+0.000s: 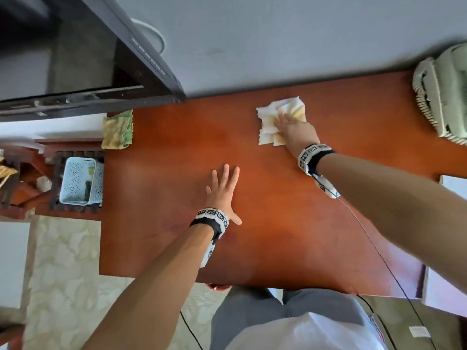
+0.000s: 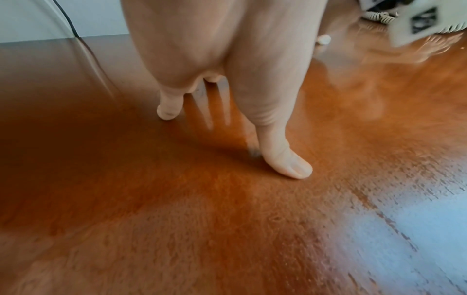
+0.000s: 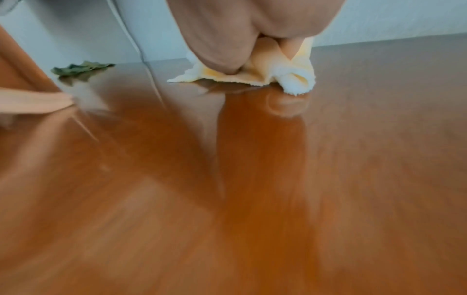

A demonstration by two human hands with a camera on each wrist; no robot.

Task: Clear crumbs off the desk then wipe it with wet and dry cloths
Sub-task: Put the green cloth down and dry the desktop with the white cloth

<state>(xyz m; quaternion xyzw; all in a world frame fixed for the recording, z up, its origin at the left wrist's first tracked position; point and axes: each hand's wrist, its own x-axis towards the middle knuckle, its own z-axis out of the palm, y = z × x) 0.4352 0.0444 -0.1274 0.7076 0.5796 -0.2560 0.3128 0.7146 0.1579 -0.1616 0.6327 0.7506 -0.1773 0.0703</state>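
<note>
Wooden desk (image 1: 290, 236), white-yellow cloth (image 1: 267, 117) under right hand (image 1: 298, 132)

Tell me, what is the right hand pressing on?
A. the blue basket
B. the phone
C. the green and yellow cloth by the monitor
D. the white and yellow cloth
D: the right hand lies flat on the white and yellow cloth, pressing it to the desk.
</note>
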